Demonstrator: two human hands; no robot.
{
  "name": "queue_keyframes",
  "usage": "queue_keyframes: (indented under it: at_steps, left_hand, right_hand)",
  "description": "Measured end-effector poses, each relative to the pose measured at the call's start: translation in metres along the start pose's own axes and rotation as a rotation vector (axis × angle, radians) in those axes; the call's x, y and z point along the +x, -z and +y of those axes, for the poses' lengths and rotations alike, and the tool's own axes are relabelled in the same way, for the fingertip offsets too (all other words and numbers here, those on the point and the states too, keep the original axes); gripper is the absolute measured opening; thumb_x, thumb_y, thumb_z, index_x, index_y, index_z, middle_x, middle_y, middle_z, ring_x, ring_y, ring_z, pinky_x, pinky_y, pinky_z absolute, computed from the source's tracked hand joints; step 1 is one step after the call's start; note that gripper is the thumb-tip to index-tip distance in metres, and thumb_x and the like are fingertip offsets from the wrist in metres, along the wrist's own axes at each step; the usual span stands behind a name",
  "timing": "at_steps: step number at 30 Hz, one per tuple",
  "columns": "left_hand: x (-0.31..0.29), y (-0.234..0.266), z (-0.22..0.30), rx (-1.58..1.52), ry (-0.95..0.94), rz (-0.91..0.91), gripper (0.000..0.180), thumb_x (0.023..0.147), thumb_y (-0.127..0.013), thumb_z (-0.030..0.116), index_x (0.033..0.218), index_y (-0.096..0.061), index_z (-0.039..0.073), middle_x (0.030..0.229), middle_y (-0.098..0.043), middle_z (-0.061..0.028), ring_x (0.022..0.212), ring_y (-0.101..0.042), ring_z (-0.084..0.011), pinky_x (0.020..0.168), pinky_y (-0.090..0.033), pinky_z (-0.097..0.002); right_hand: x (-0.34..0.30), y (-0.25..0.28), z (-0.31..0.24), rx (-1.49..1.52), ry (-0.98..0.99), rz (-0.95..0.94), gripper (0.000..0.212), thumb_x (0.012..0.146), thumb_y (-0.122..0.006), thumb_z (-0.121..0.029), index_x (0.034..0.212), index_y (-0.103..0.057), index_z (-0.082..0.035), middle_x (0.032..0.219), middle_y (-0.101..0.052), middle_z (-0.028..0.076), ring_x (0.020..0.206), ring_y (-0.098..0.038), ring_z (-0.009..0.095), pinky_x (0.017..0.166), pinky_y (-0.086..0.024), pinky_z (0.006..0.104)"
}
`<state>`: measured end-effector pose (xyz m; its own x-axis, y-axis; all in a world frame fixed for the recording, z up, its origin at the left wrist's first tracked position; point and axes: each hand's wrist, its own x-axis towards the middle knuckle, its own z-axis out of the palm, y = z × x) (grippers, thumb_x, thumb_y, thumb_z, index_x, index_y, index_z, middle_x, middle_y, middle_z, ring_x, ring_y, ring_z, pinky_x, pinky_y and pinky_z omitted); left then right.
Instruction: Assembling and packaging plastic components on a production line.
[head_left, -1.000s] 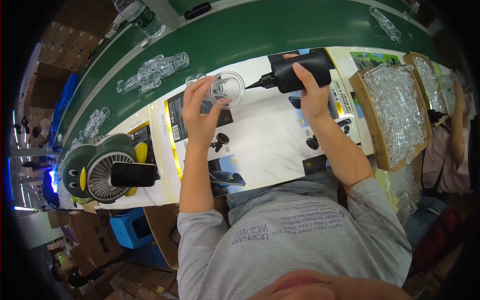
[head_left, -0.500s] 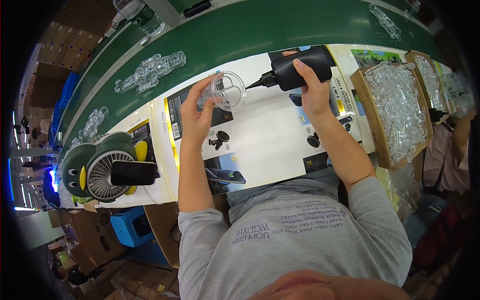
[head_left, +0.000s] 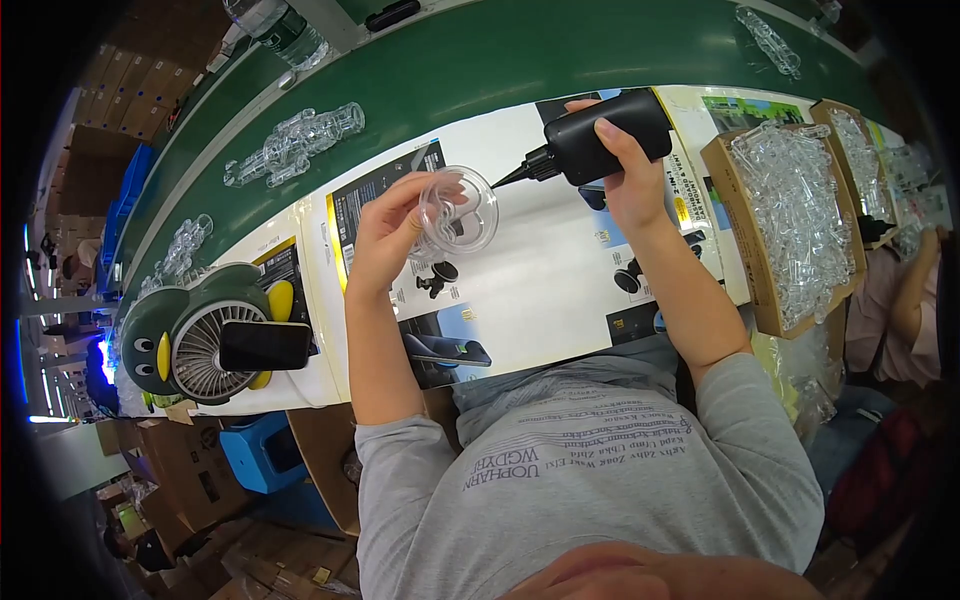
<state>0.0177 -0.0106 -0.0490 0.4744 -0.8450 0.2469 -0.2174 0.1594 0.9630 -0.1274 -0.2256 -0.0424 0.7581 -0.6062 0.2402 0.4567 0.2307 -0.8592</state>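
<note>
My left hand (head_left: 390,228) is closed on a clear round plastic part (head_left: 484,240), a ring-edged piece with a stem behind it, its round face turned to the right. In my right hand (head_left: 632,172) lies a black squeeze bottle (head_left: 596,140) with a long pointed nozzle (head_left: 510,178). The bottle is held sideways, and its tip comes right up to the upper right rim of the clear part; whether they touch I cannot tell. My left fingers show partly through the clear plastic.
Printed white cardboard (head_left: 540,290) covers the bench below my hands. A cardboard box (head_left: 765,290) of small clear pieces stands on the right, near another person's arm (head_left: 908,290). Clear assemblies (head_left: 300,142) lie at the back left, beyond a green fan (head_left: 190,310) and a phone (head_left: 264,346).
My left hand and the clear part have moved slightly toward me and turned, so the nozzle tip sits nearer its upper rim. The bottle has shifted slightly right.
</note>
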Motion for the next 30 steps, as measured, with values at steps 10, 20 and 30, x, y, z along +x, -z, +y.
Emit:
queue_keyframes:
  at_steps: [10,20,30]
  left_hand:
    - [-0.0023,-0.0031,0.0023,-0.260,0.171,-0.150,0.028,0.083,-0.060,0.017,0.102,-0.060,-0.005,0.089,-0.064,-0.0147,0.084,-0.063,-0.0229,0.077,-0.050,-0.0330]
    - [-0.0059,-0.0013,0.0009,-0.286,0.274,-0.366,0.026,0.083,-0.061,0.013,0.100,-0.060,-0.007,0.087,-0.065,-0.0154,0.078,-0.064,-0.0215,0.074,-0.052,-0.0319]
    - [-0.0022,-0.0080,0.0016,-0.311,0.401,-0.484,0.037,0.079,-0.067,0.024,0.095,-0.061,-0.009,0.085,-0.064,-0.0159,0.075,-0.063,-0.0220,0.071,-0.050,-0.0304]
  right_hand:
    - [0.0007,0.0032,-0.0008,0.027,-0.020,-0.076,0.033,0.077,-0.056,-0.019,0.103,-0.054,0.001,0.101,-0.060,0.014,0.085,-0.061,0.019,0.075,-0.051,0.0301]
    - [-0.0019,-0.0003,-0.0076,0.018,-0.083,-0.175,0.035,0.073,-0.058,-0.021,0.098,-0.057,0.003,0.098,-0.061,0.015,0.081,-0.061,0.019,0.071,-0.051,0.0289]
    - [-0.0025,0.0066,-0.0056,0.018,-0.086,-0.283,0.028,0.075,-0.059,-0.017,0.098,-0.055,-0.002,0.098,-0.063,0.014,0.084,-0.063,0.019,0.074,-0.051,0.0297]
